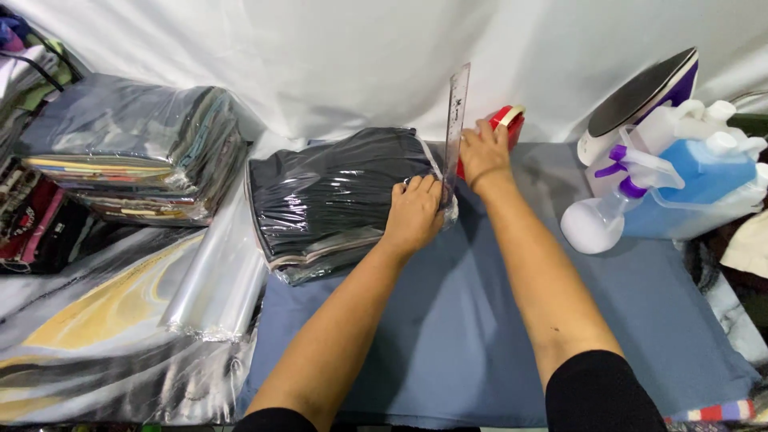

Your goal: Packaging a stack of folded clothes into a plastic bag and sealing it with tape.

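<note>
**Hands at the open end of a bagged shirt stack**

The stack of dark folded clothes in a clear plastic bag [336, 200] lies on the table [480, 336], stretching leftward from both hands. The left hand [414, 214] presses flat on its right end, fingers spread, clamped on nothing. Just beyond it, a clear ruler [455, 128] stands nearly upright. The right hand [485, 150] rests on a red tape dispenser [507, 126]; its grip cannot be told. Right of the hands stand 1 spray bottle [598, 216] and an iron [640, 100].
</note>
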